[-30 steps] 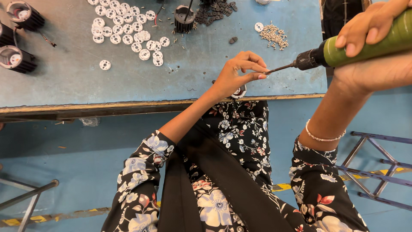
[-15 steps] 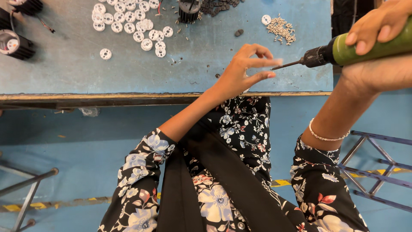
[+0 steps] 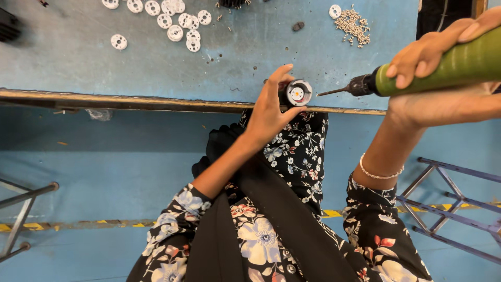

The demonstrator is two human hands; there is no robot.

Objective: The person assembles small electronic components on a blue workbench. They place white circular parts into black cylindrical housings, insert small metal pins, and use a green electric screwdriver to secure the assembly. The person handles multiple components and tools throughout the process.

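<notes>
Left hand [image 3: 271,112] gripping small round part [image 3: 298,93] at near table [image 3: 156,62] edge, right hand [image 3: 443,78] closed around green screwdriver [image 3: 449,65], bit tip just beside part, white discs [image 3: 172,21] and screw pile [image 3: 355,23] well apart on far table.

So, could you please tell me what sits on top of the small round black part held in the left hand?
A white disc with an orange centre caps the black part. The left hand covers its underside.
</notes>
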